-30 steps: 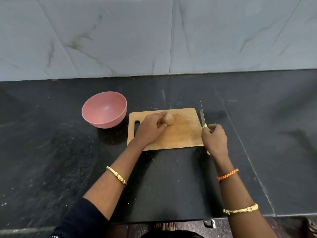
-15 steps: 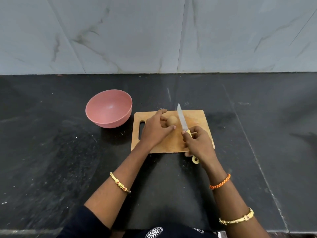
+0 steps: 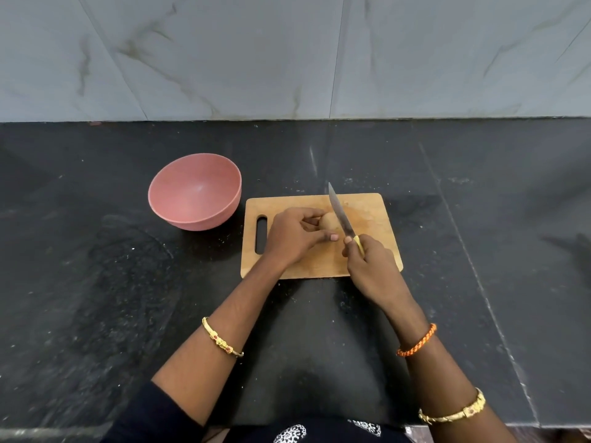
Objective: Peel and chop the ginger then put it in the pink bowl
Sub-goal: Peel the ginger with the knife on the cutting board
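A small tan piece of ginger [image 3: 328, 222] rests on the wooden cutting board [image 3: 371, 219]. My left hand [image 3: 295, 236] pinches it from the left with thumb and fingers, hiding most of its left side. My right hand [image 3: 372, 266] grips the yellow handle of a knife [image 3: 339, 212], whose blade slants up and left, lying against the ginger's right side. The empty pink bowl [image 3: 195, 191] stands on the black counter just left of the board.
The black stone counter [image 3: 96, 282] runs wide to both sides, with pale specks scattered on it. A grey marble-look tiled wall [image 3: 287, 59] rises behind. The board's handle slot [image 3: 261, 234] faces the bowl. The counter's front edge lies near my body.
My right hand has brought the knife from the board's right edge across to the ginger, so the blade now lies against it. My left hand has stayed holding the ginger.
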